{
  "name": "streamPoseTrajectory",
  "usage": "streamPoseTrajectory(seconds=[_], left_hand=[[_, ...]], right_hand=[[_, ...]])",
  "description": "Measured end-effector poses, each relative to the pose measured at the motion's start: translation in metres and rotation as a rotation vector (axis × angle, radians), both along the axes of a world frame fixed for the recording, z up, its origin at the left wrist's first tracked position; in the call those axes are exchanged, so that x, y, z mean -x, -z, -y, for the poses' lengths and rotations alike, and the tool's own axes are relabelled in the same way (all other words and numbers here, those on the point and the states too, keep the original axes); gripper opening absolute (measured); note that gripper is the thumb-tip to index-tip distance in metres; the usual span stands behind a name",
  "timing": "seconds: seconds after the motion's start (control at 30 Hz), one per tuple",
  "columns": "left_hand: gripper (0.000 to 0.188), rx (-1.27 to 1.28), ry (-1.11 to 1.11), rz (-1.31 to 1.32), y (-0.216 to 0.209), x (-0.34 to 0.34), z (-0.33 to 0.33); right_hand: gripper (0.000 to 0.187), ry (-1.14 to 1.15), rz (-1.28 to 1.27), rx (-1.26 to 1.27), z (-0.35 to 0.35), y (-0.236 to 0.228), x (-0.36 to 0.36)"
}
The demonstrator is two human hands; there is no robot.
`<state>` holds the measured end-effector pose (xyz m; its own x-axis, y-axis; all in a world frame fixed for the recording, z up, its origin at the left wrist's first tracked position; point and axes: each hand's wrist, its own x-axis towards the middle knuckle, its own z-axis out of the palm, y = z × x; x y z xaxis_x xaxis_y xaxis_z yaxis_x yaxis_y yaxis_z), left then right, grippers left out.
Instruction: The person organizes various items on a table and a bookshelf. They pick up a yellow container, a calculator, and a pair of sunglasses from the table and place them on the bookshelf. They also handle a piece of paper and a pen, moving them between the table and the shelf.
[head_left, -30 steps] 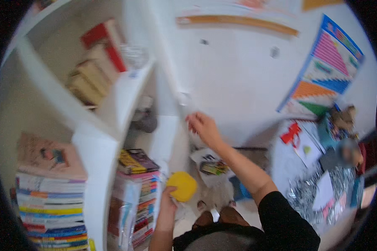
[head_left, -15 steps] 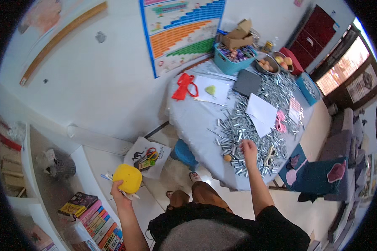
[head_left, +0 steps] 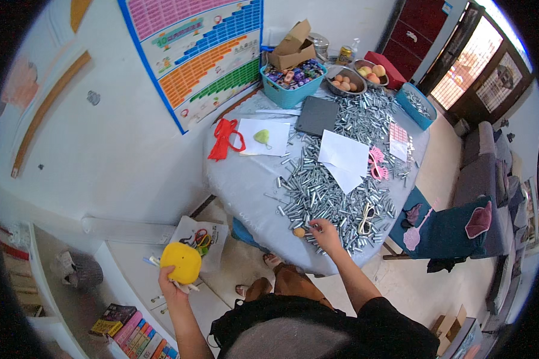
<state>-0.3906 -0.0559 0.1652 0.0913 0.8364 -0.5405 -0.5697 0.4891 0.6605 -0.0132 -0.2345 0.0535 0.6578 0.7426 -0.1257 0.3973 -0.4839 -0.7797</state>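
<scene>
My left hand [head_left: 171, 280] grips a yellow rounded-square case [head_left: 184, 262] at the lower left. Thin pale and blue stick-like ends [head_left: 152, 261] poke out beside it, too small to name. Over the table's near edge, my right hand [head_left: 326, 234] has its fingertips pinched together; what lies between them is too small to make out. Just left of those fingertips sits a small round brown ball [head_left: 299, 232]. Many short silvery metal tubes [head_left: 308, 185] lie heaped around and beyond it. White-framed glasses [head_left: 366, 219] rest on the heap to the right.
On the table are white papers [head_left: 344, 155], a dark flat box [head_left: 317, 115], a red ribbon-like item [head_left: 224, 139] and pink scissors-like glasses [head_left: 377, 163]. Baskets and bowls stand along the back. A teal chair [head_left: 443, 230] is at the right, a bookshelf [head_left: 135, 335] lower left.
The view has turned, so the table sits further left. My right hand has moved from over the metal heap toward the brown ball. The left still holds the yellow case.
</scene>
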Motion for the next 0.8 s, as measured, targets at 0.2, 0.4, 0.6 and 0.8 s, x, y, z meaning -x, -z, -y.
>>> streamPoseTrajectory(seconds=[0.2,0.4,0.6,0.8], left_hand=[[0.051,0.012,-0.013,-0.055,-0.001,-0.009,0.005],[0.051,0.022,0.020,-0.017,-0.003,-0.044,0.008],[0.050,0.053,0.055,-0.093,-0.005,-0.078,0.012],[0.049,0.049,0.047,-0.100,-0.011,-0.091,0.028]], right_hand=[[0.020,0.056,0.021,-0.120,-0.009,-0.005,-0.033],[0.024,0.057,0.388,-0.167,-0.016,-0.009,-0.084],[0.067,0.195,0.629,0.082,-0.065,0.014,-0.175],[0.060,0.091,0.561,0.363,-0.088,0.006,-0.190]])
